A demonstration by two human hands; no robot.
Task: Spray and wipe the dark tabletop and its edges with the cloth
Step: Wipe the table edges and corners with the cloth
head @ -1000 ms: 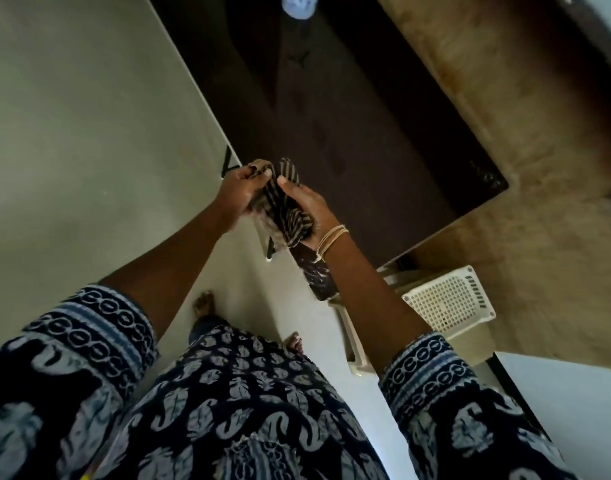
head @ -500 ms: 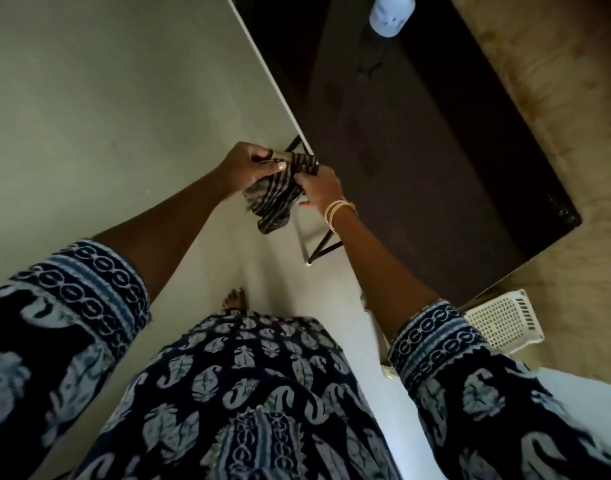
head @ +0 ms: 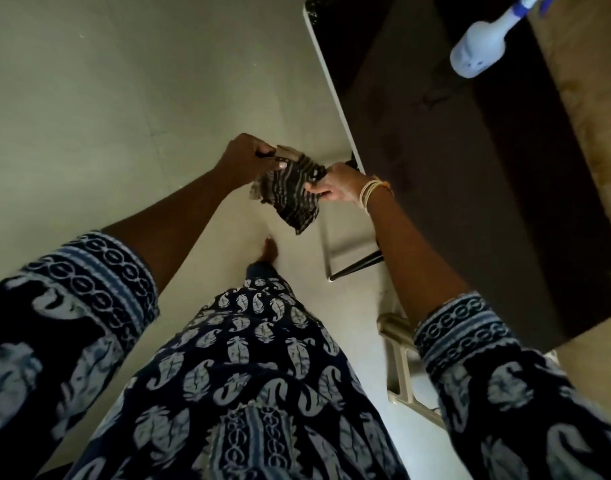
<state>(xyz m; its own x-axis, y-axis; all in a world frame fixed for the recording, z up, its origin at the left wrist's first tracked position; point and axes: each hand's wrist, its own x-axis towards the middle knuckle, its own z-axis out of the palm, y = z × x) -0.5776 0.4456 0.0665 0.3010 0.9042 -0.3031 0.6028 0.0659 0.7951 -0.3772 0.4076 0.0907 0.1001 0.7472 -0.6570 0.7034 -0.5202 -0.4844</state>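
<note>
A dark striped cloth hangs stretched between both hands, over the pale floor just left of the table's edge. My left hand pinches its upper left corner and my right hand grips its right side. The dark tabletop with a white rim fills the right of the view. A white spray bottle with a blue nozzle stands on its far part.
A black table leg slants down to the floor under my right forearm. A cream plastic stool frame sits beside the table's near corner. The pale floor spreads to the left, and a brownish wall lies beyond the table.
The view has swung left, so the table has slid to the right and the spray bottle shows fully. Both hands have pulled the cloth out wider between them.
</note>
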